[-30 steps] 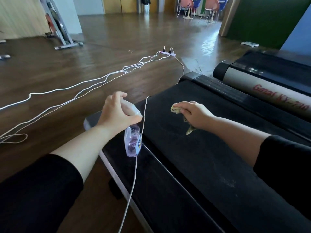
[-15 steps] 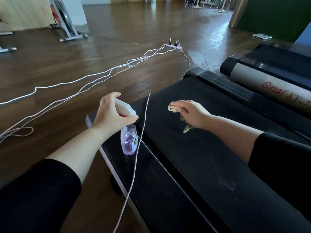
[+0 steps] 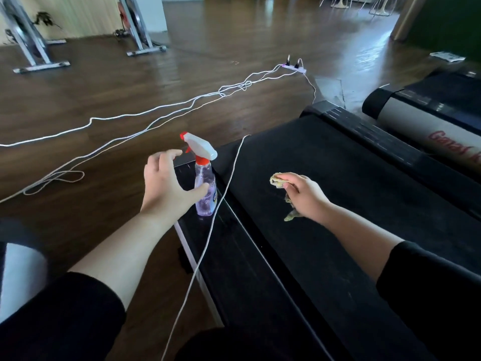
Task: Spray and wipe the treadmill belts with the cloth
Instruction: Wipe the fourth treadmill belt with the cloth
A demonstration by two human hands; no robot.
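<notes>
Nearest the camera, two forearms in black sleeves reached forward. A white cord [image 3: 208, 230] ran from the near edge along the left side rail [image 3: 234, 269] of the treadmill and onto the far left corner of the belt [image 3: 351, 217].

The left hand [image 3: 166, 186] hovered at the left of the rail. Its grip was released, with fingers spread and holding nothing. Its thumb tip lay at the lower body of the spray bottle [image 3: 204, 183]; contact could not be confirmed. The bottle stood upright on the rail, with pale purple liquid inside and its white and red trigger head pointing left.

To the right, over the black belt, the right hand [image 3: 305, 196] had its grip clenched on a crumpled yellow-green cloth [image 3: 278, 180]. One end hung below the palm. Whether the cloth touched the belt could not be determined.

Further right lay a second treadmill [image 3: 429, 123] with red lettering. On the wooden floor [image 3: 130, 100] beyond, white cables [image 3: 156, 110] led to a power strip [image 3: 294, 67]. Two metal machine frames [image 3: 33, 50] stood at the far left.
</notes>
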